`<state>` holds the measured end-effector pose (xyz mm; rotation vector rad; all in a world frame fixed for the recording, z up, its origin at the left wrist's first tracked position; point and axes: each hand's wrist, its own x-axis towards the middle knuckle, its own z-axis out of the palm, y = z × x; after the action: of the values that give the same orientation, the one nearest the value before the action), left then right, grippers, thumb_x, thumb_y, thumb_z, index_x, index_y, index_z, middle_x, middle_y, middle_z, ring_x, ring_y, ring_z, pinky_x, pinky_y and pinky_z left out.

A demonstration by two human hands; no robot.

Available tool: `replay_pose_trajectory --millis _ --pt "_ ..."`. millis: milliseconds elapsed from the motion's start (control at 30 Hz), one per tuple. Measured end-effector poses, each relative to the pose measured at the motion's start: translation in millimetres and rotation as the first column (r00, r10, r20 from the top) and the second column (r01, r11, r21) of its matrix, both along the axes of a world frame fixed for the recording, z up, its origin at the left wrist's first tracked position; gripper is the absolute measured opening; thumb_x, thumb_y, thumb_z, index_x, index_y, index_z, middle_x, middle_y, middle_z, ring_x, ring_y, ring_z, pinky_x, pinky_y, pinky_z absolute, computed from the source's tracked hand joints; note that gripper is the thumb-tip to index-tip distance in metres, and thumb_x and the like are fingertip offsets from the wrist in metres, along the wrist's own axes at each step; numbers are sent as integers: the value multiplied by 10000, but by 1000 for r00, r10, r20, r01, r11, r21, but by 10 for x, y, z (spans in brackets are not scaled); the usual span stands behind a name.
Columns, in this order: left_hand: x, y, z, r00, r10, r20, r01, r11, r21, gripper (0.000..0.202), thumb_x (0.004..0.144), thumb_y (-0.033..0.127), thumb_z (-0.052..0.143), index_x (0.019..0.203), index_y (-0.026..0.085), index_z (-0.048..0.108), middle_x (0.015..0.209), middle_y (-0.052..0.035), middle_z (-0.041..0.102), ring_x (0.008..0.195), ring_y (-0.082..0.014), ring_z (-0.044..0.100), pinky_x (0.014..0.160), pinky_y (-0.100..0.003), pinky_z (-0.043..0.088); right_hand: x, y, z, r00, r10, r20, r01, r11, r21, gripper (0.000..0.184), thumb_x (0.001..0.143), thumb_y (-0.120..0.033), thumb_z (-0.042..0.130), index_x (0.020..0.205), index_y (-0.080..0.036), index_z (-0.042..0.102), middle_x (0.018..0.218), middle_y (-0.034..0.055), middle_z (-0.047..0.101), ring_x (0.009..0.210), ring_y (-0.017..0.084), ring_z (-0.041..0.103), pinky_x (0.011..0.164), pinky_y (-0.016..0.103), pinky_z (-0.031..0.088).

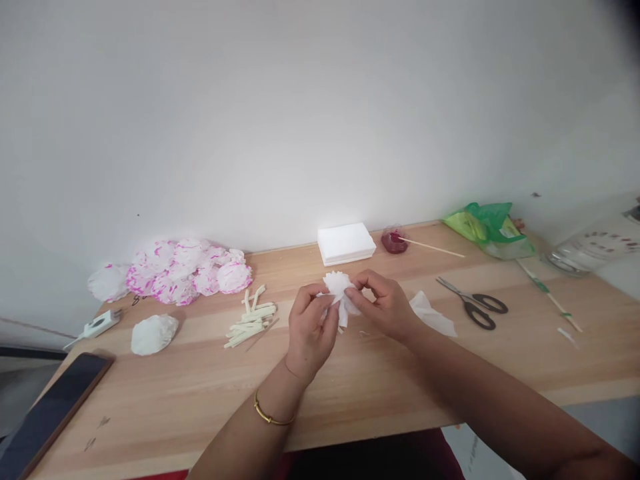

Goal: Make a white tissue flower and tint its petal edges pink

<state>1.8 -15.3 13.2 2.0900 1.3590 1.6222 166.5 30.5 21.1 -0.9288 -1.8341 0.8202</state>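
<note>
Between both hands, above the middle of the wooden table (210, 393), is a white tissue-paper flower (338, 283) with a gathered, frilled top and loose ends hanging below. My left hand (311, 327) pinches it from the left between thumb and fingers. From the right, my right hand (383, 303) pinches its edge with thumb and forefinger. Just behind the hands lies a stack of white tissues (346, 243). A loose piece of white tissue (431, 315) rests partly behind my right forearm. Left of my left hand is a pile of pale green sticks (253, 321).
Pink-edged paper flowers (185, 270) are heaped at the back left, near a white paper ball (154, 333) and a phone (55, 413). At right lie scissors (473, 300), a dish of dark red liquid (394, 241) with a stick, a green bag (493, 227) and a clear container (595, 243).
</note>
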Motion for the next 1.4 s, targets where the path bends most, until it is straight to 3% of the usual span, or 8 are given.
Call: replay_pose_trajectory --millis 200,400,533,667,833,1133,1300,1400 --pt "4 28 -17 999 28 -29 -27 1000 11 122 817 123 571 923 176 600 985 -79 541 946 -172 552 817 -318 482 -3 25 -21 988 -64 -139 47 991 -124 161 889 -318 511 778 -204 486 675 -25 475 599 115 463 534 231 374" --pt "8 19 -20 998 49 -34 -51 997 -59 213 783 234 649 978 168 591 1048 -102 524 1010 -207 537 864 -358 469 -19 -9 -38 990 -55 129 25 976 218 91 862 -221 532 774 -205 513 716 2 567 671 141 519 638 264 401" --pt "5 23 13 998 45 53 -39 994 -107 107 831 224 591 920 179 631 972 -79 561 939 -185 557 817 -329 469 -22 -14 -68 986 14 163 -63 951 302 69 864 -202 529 797 -216 523 764 21 610 723 156 549 678 276 425" --pt "-27 65 10 974 46 221 9 970 -241 116 850 254 567 843 182 657 911 -61 600 925 -179 571 832 -320 450 -21 -12 -52 991 62 116 -89 964 252 57 865 -201 528 810 -215 528 777 13 618 729 147 562 700 270 440" --pt "-47 108 -46 844 64 532 148 926 -346 154 847 301 570 797 174 641 908 -52 622 884 -162 581 800 -296 460 -12 -2 -16 1000 -2 -13 2 999 39 115 876 -267 521 780 -204 521 763 5 590 687 134 540 641 247 429" --pt "-8 26 63 993 -16 118 33 989 -145 81 840 197 556 831 180 635 887 -63 613 876 -171 577 784 -318 462 -20 -16 36 999 1 40 -2 999 33 109 832 -295 578 795 -199 544 723 -6 541 677 135 495 644 265 407" --pt "-15 50 23 987 -18 159 52 975 -216 97 851 189 535 785 173 605 903 -70 604 905 -176 580 794 -324 472 -22 20 4 987 -43 -158 13 983 -184 154 867 -336 535 821 -190 533 701 -15 499 627 119 474 556 238 393" --pt "-17 53 11 988 -7 156 42 974 -222 69 849 203 547 877 171 601 982 -88 583 956 -185 569 810 -335 482 -26 22 2 988 -41 -152 17 987 -159 148 870 -333 533 817 -195 525 702 -16 496 627 120 471 563 239 395"
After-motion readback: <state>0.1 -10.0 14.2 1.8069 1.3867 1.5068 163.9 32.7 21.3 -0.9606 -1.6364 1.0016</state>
